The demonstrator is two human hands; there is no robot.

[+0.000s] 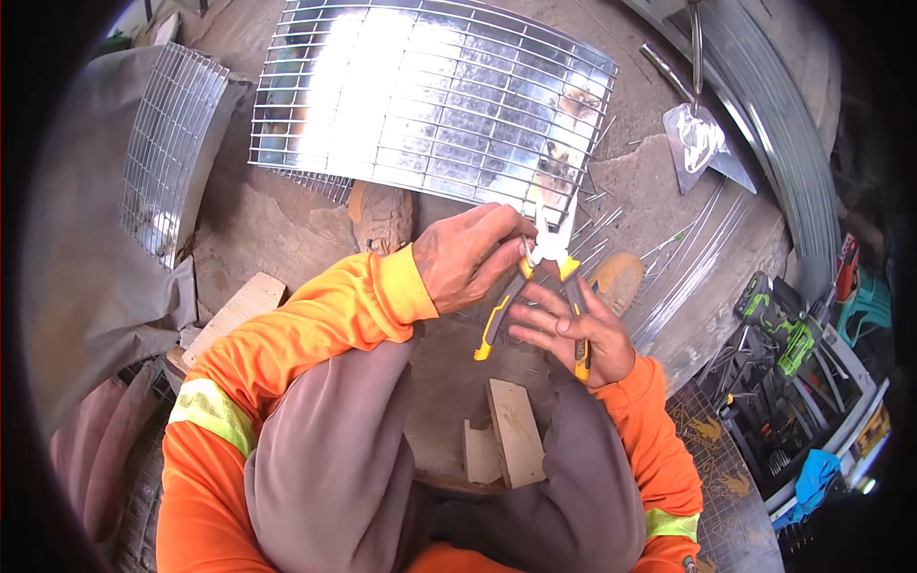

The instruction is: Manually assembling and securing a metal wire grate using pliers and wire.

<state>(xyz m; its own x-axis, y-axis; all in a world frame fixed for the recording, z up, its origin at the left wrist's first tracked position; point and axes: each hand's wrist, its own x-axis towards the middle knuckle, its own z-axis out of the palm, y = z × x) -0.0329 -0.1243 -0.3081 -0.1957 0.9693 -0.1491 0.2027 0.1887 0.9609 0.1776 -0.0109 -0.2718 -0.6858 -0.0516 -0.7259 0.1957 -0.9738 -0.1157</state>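
A pair of pliers (549, 246) with yellow and grey handles stands with its handles spread wide, its jaws at the lower right edge of a wire mesh panel (430, 105). Shiny sheet metal shows behind the mesh. My right hand (597, 334) holds the pliers by the right handle, thumb across it, while the other fingers reach loosely toward the left handle. Beside the jaws, my left hand (473, 256) is closed in a pinch. A small metal bit shows at its fingertips, too small to name.
A second mesh piece (172, 153) leans at the left on grey cloth. Cut wires (597, 229) litter the ground right of the panel. Farther right lie long metal strips (783, 124), a green drill (778, 320) and a tool box (831, 392). Wooden blocks (516, 435) lie between my legs.
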